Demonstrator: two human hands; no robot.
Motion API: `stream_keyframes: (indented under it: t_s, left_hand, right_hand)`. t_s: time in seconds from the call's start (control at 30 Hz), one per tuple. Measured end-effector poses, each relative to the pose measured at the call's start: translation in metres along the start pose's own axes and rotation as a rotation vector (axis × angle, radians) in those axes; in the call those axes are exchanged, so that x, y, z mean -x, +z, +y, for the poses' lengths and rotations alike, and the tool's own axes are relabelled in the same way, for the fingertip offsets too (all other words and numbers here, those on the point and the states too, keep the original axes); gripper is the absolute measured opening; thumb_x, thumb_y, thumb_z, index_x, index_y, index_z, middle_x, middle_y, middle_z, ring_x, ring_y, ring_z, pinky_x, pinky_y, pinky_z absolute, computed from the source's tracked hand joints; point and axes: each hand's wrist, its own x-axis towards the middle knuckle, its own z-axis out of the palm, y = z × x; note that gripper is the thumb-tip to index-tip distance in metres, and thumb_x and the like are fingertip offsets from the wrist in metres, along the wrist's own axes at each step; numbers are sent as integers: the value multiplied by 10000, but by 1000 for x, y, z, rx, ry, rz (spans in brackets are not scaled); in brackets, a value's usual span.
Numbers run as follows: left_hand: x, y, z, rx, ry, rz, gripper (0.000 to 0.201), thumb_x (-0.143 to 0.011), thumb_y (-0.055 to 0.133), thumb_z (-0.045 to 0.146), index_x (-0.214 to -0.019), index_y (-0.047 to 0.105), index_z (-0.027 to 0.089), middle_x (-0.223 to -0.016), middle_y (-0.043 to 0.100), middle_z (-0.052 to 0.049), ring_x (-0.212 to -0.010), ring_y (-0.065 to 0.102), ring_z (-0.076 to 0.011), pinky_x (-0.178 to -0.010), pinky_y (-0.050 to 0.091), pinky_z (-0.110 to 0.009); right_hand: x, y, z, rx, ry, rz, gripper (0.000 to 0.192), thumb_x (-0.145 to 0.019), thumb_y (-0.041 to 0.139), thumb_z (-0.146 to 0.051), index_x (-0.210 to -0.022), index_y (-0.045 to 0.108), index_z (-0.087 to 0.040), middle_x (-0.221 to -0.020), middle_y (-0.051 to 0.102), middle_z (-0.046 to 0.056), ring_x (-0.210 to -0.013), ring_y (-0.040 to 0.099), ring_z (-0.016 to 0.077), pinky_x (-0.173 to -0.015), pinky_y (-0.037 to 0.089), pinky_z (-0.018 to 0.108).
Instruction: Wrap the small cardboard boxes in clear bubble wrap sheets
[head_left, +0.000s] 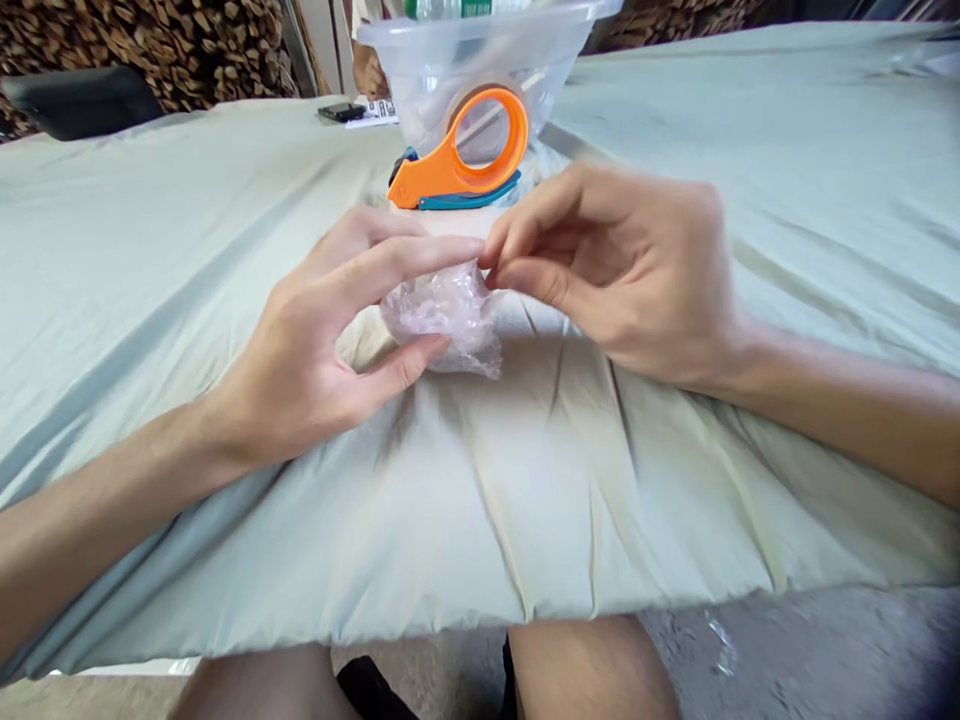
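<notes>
A small crumpled clear plastic wrap bundle [446, 318] is held just above the pale green cloth-covered table [150, 260]. My left hand [330, 340] grips it between thumb and fingers from the left. My right hand [615, 265] pinches the bundle's upper right edge with thumb and forefinger. Just beyond the hands lies an orange tape dispenser [457, 165] with a roll of clear tape in it.
A clear plastic tub [480, 60] stands behind the dispenser. A black phone [341, 112] and a printed paper [379, 110] lie at the far edge, where another person's hand [369, 75] shows. A dark chair [79, 100] is at far left. My knees show below the table's front edge.
</notes>
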Motion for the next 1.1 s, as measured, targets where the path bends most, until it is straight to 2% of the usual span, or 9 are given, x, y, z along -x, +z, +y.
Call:
stream_keyframes:
  t_s: [0.13,0.23,0.3,0.5,0.63,0.77,0.87,0.97,1.1]
  left_hand:
    - [0,1,1,46,-56,13,454,-1046,759,362,-1492,670,370,-1400,712,-62,-1328,706,-295,-995,729,-438]
    - [0,0,-1,45,-34,3,442,-1049,745,325,-1484,670,339,-1393,718,-66,-1310,709,-278,-985,726,-400]
    - [0,0,-2,32,-10,-5,476,-1039,748,279,-1502,656,339,-1403,723,-69,-1315,710,-269,-975,721,-377]
    - [-2,-1,-6,-23,96,-12,552,-1019,777,264,-1548,625,296,-1421,738,-97,-1322,720,-252,-983,703,-359]
    - [-2,-1,-8,-31,72,-28,610,-1009,831,454,-1553,608,292,-1446,735,-105,-1329,722,-270,-990,690,-374]
    - [0,2,-7,-21,-19,-4,570,-993,843,450,-1504,632,310,-1399,757,-67,-1227,762,-279,-947,689,-389]
    - [0,2,-3,24,-92,-19,548,-1034,786,374,-1549,603,330,-1493,718,-49,-1286,753,-277,-1070,669,-421]
    - [0,0,1,40,-44,-57,557,-1070,703,260,-1603,567,347,-1557,702,-24,-1362,736,-254,-1218,616,-440]
    - [0,-2,4,12,-3,-99,521,-1060,579,119,-1528,634,341,-1588,682,-17,-1514,653,-247,-1303,571,-451]
  right_hand:
    - [0,-2,5,50,-50,-78,281,-842,987,-282,-1022,772,-287,-1124,743,18,-1081,719,223,-976,629,378]
    - [2,0,2,94,-50,-12,120,-941,882,-234,-911,775,-280,-1080,770,22,-1011,730,214,-950,630,378]
    - [3,1,-1,106,-51,7,147,-992,806,-192,-875,777,-276,-1058,784,22,-995,744,206,-948,636,375]
    - [2,1,-4,130,-44,-26,78,-1002,772,-278,-935,769,-319,-1004,758,17,-933,720,230,-886,645,415]
    - [2,2,-4,88,-36,-33,85,-1020,745,-244,-942,740,-277,-1020,747,31,-976,720,216,-900,634,383]
    - [3,2,-5,65,-23,-39,93,-1050,721,-228,-962,719,-256,-1018,750,28,-982,729,194,-932,632,350]
    - [3,2,-5,55,-6,-43,68,-1066,740,-286,-1024,721,-236,-1100,770,48,-1042,732,207,-965,636,366]
    - [3,1,-5,117,-12,-81,210,-1002,847,-383,-1090,708,-252,-1179,771,58,-1067,713,236,-977,637,407]
    - [4,0,-6,303,-48,-86,136,-1048,782,-309,-969,680,-266,-1092,739,38,-996,682,218,-978,608,413]
